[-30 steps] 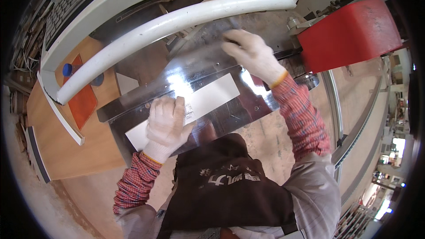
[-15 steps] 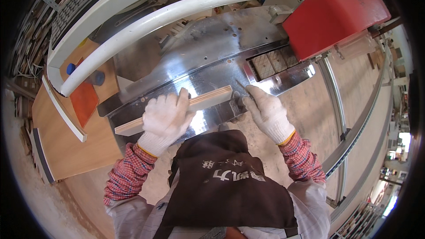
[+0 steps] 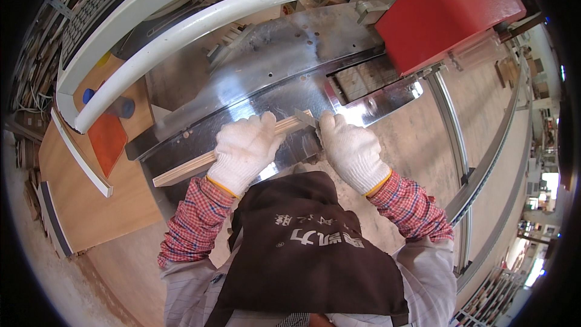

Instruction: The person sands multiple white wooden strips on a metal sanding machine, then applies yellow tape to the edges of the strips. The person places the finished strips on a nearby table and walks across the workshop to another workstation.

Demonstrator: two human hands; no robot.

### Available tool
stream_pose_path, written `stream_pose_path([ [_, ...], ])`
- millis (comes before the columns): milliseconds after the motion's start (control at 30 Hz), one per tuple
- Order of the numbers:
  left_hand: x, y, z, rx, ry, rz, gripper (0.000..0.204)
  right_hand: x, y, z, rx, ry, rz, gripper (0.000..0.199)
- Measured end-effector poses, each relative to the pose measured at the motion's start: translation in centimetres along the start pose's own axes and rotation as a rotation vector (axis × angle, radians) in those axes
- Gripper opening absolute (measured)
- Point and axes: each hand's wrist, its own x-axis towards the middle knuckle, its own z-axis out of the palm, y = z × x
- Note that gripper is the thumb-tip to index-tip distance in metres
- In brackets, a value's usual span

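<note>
My left hand (image 3: 244, 145), in a white knit glove, is closed around a long plywood strip (image 3: 184, 169) with pale layered edges. The strip slants up to the right over a shiny metal machine table (image 3: 242, 109). At its far right end, my gloved right hand (image 3: 352, 148) grips a knife; its thin grey blade (image 3: 307, 118) lies against the strip's end. The handle is hidden inside the fist, so the exact kind of knife does not show.
A red machine hood (image 3: 451, 15) stands at the back right, beside a slot opening (image 3: 360, 80) in the table. A curved white bar (image 3: 206, 39) arches across the back left. Left lies a wooden board (image 3: 78, 188) with an orange piece (image 3: 109, 145); metal rails (image 3: 454, 127) run along the right.
The strip has been turned so its layered edge shows more. My right hand has moved left, bringing the blade onto the strip's end; my left hand has slid right along it.
</note>
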Motion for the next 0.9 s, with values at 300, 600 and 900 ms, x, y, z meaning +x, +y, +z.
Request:
stream_pose_path([
  [300,0.6,-0.6,-0.2,-0.043,-0.062,0.015,0.037,0.7,0.6,0.6,-0.053,0.070,-0.056,0.016],
  [600,0.8,-0.8,-0.1,-0.031,-0.083,0.040,0.038,1.5,1.7,1.1,-0.032,0.071,-0.105,0.015],
  [900,-1.0,1.8,1.0,-0.021,-0.077,0.235,0.030,5.6,4.3,1.2,0.096,-0.061,0.048,0.023],
])
